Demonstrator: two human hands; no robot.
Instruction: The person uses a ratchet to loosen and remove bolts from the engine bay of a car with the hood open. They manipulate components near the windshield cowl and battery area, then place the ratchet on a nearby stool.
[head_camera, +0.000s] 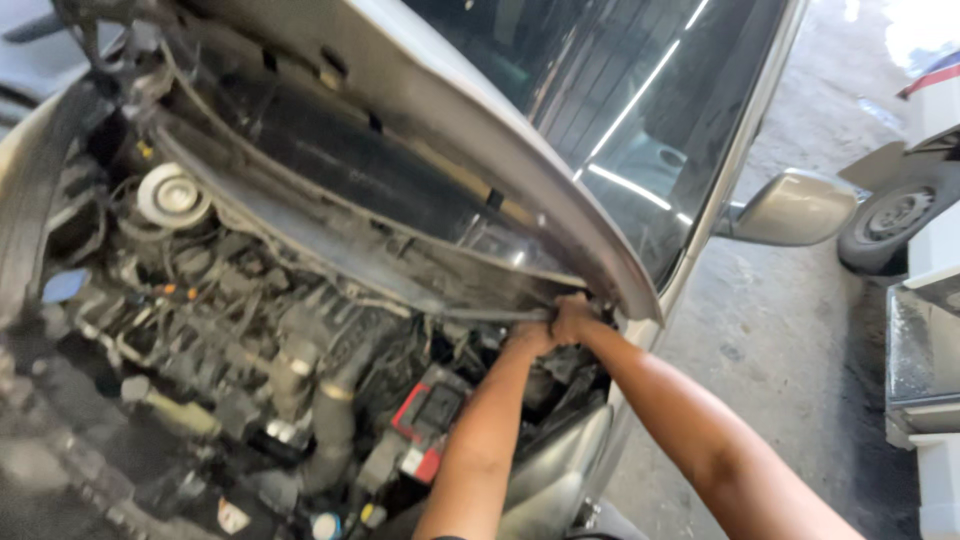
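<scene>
**Desk:** Head view, the only one on file — what is shown?

**Caption writer:** A car's engine bay is seen from above, with the raised hood (420, 130) propped over it. Both bare hands are pressed together at the rear corner of the bay, just under the hood's edge near the windshield (640, 110). The left hand (528, 338) is curled against a dark strip or rod (480, 312) running along the cowl; the right hand (573, 318) is clenched just beside it, touching. Whether the strip is fully gripped by either hand cannot be told, as the fingers are hidden.

**Desk:** And how is the strip judged to handle?

**Caption writer:** It is judged thin, light and fairly stiff, likely dusty rather than slippery; a hold near its end, where the hands meet, is judged the surest.

**Desk:** What else is noted?

**Caption writer:** A battery with a red cover (430, 415) lies below the forearms, a round white cap (175, 195) is seen at the far left, and a side mirror (795, 208) projects over the concrete floor (780, 340).
</scene>
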